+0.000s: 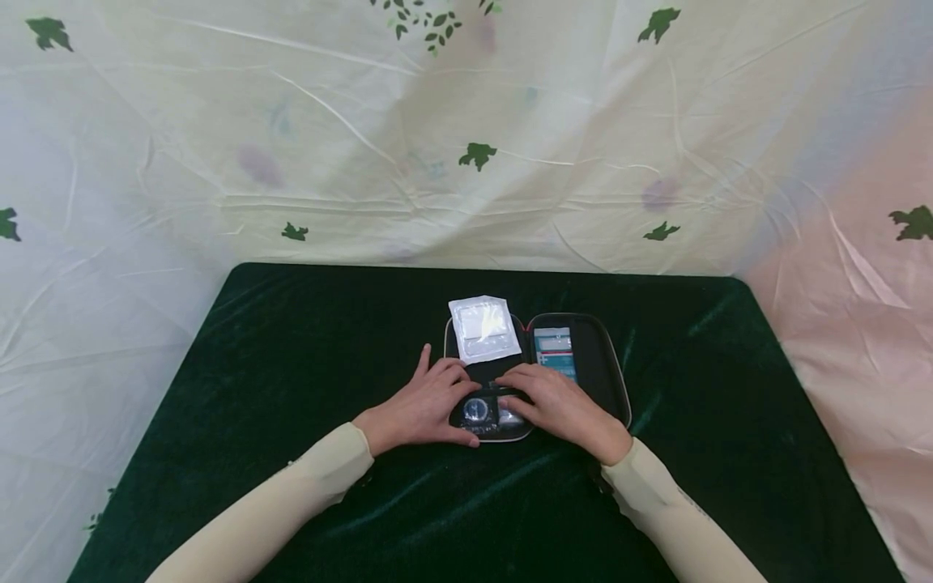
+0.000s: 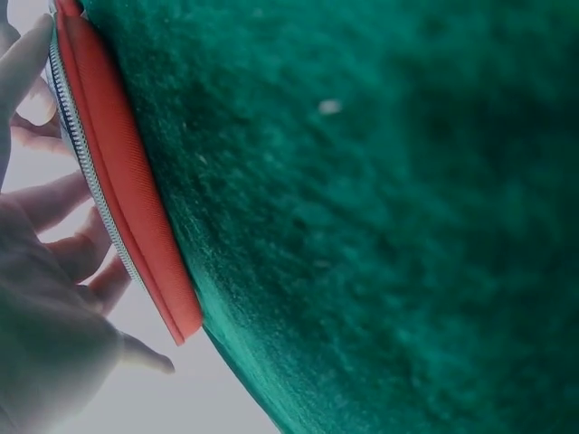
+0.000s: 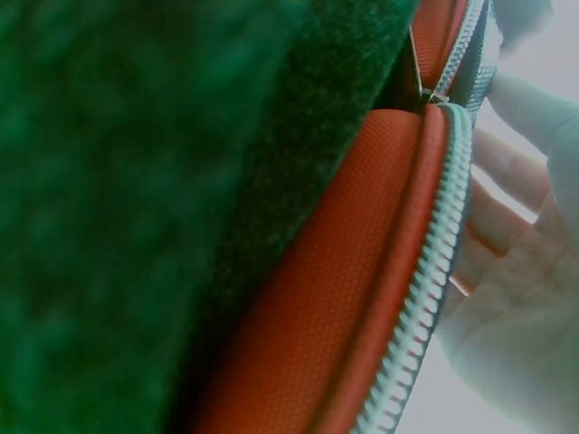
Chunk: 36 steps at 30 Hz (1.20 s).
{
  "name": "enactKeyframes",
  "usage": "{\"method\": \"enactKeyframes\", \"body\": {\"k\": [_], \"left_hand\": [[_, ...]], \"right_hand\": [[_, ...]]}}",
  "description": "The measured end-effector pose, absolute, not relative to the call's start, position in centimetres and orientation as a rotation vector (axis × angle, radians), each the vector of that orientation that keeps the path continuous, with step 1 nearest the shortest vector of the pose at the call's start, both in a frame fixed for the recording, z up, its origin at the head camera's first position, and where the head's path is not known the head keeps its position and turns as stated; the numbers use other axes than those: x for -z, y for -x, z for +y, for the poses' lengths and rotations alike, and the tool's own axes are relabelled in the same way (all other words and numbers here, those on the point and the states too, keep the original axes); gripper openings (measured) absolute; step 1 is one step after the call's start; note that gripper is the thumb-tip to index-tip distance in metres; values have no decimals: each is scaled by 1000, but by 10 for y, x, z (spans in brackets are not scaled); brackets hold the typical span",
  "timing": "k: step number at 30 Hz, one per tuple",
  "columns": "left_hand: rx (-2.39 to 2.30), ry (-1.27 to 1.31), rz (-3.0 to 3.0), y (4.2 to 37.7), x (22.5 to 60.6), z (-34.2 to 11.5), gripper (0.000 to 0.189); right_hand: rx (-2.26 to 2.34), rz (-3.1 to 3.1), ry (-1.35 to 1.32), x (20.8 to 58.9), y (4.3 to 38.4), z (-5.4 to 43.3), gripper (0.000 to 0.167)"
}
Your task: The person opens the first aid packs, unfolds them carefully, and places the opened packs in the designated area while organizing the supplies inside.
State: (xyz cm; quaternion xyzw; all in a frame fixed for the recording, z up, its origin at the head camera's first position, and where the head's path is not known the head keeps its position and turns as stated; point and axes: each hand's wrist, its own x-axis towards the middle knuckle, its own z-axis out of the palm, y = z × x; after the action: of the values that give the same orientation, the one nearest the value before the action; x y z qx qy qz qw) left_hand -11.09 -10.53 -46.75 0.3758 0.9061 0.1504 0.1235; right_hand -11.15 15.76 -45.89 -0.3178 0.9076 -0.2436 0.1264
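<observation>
A zip case [image 1: 615, 364] lies unfolded on the dark green cloth, its outside red in both wrist views. My left hand [image 1: 426, 405] lies over the case's left half, fingertips near a black band [image 1: 492, 392] and thumb by the front edge. My right hand [image 1: 561, 405] reaches in from the right, thumb and forefinger on either side of the band, pinching it. Below the band sit a round item in clear wrapping [image 1: 476, 410] and a silvery packet [image 1: 509, 414], partly hidden by the right thumb. A white sealed packet [image 1: 484, 328] rests across the left half's back edge.
A blue-and-white packet [image 1: 555, 352] sits in the case's right half, its lower part behind the right hand. The green cloth [image 1: 328, 340] covers the table all round. Pale curtains with green leaf shapes [image 1: 477, 155] hang behind and at the sides.
</observation>
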Motion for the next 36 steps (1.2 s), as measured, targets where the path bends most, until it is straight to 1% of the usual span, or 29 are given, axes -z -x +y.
{"method": "enactKeyframes", "body": {"k": [5, 11, 14, 18, 21, 28, 33, 36], "left_hand": [[-436, -1098, 2631, 109, 467, -104, 81], [-428, -1111, 2624, 109, 466, -104, 81], [-409, -1130, 2631, 109, 464, -106, 80], [-421, -1133, 2663, 109, 458, -110, 77], [-442, -1116, 2714, 111, 452, -114, 75], [-508, -1016, 2875, 130, 445, -125, 74], [-596, -867, 2921, 154, 453, -130, 72], [-645, -790, 2907, 168, 459, -130, 73]], "right_hand": [[706, 2645, 923, 459, 111, 157, 35], [700, 2648, 925, 459, 111, 157, 35], [715, 2644, 902, 458, 111, 157, 41], [755, 2634, 865, 456, 108, 157, 54], [760, 2638, 857, 451, 106, 158, 58], [649, 2712, 953, 426, 113, 155, 57], [559, 2789, 997, 413, 128, 150, 56], [499, 2805, 1016, 412, 138, 146, 60]]}}
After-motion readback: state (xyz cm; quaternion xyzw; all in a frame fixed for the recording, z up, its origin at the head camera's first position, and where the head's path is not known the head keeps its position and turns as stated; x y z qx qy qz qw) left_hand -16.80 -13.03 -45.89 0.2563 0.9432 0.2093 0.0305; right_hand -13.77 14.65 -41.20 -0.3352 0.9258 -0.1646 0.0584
